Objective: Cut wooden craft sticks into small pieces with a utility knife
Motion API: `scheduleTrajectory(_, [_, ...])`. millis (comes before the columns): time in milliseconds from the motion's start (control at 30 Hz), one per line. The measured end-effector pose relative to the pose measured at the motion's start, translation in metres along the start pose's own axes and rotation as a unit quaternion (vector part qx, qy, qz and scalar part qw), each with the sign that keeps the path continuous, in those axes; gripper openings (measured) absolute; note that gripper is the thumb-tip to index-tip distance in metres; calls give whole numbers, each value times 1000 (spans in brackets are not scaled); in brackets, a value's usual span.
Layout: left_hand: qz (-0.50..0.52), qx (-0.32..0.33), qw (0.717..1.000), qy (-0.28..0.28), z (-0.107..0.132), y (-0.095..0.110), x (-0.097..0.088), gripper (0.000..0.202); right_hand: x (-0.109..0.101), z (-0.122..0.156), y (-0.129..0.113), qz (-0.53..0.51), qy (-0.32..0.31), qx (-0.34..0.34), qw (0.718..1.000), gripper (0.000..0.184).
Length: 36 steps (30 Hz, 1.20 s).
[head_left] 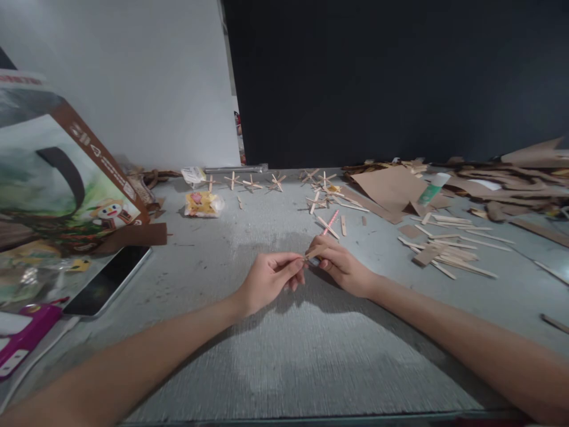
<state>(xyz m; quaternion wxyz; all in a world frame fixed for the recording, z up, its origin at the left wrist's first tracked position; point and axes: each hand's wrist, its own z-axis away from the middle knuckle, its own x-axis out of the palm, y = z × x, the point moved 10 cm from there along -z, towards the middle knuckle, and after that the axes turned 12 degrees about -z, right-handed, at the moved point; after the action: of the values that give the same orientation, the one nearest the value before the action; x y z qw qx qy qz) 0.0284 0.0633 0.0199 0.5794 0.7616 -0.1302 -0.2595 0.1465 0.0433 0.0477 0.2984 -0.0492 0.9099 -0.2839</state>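
Evidently, a small wooden piece is held above the middle of the counter. The left hand pinches one end; the right hand closes on the other, probably to steady it. A greyish object at the right hand cannot be identified. Crossed sticks sit near the far edge, presumably leaving working room; loose sticks lie toward the right edge, apparently within reach.

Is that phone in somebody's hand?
No, the phone lies on the table, apart from both the left hand and the right hand.
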Motion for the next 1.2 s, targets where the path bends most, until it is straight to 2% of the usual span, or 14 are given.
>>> scheduleTrajectory(167, [-33, 19, 999, -4, 1, 4, 0, 55, 1, 0, -1, 7, -5, -3, 1000, 48])
scheduleTrajectory(367, [-12, 19, 1000, -6, 1, 2, -1, 53, 0, 1, 4, 13, -3, 19, 1000, 51])
scheduleTrajectory(567, [-39, 36, 999, -10, 1, 8, 1, 56, 1, 1, 3, 26, 1, 14, 1000, 51])
scheduleTrajectory(967, [-16, 23, 1000, -5, 1, 6, 0, 55, -1, -3, 2, 42, 7, 17, 999, 53])
scheduleTrajectory(1200, [-39, 27, 999, -20, 1, 9, 4, 59, -1, -5, -4, 43, 6, 15, 999, 55])
